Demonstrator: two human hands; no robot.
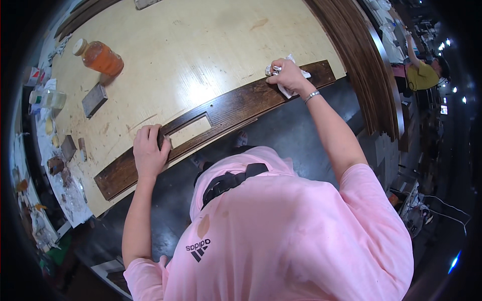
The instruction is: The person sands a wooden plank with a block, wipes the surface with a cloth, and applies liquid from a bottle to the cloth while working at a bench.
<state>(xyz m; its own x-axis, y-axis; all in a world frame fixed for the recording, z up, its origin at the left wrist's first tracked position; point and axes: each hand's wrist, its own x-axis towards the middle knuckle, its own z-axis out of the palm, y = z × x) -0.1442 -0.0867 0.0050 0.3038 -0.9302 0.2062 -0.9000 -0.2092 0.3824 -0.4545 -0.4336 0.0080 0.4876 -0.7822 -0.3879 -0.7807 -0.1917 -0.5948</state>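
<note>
Dk-brn wd board (243,104), rect cutout, grain vis.

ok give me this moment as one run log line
left hand: on dark wooden board, toward its left end | right hand: holding white wad on board | table: bottle of orange liquid

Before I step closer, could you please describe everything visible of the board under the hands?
The board is long, narrow and dark brown, apparently wood, with grain and a rectangular cutout left of its middle. It lies flat along the near edge of the table, its right end farther. The left hand touches it beside the cutout; the right hand holds a white wad against it.
</note>
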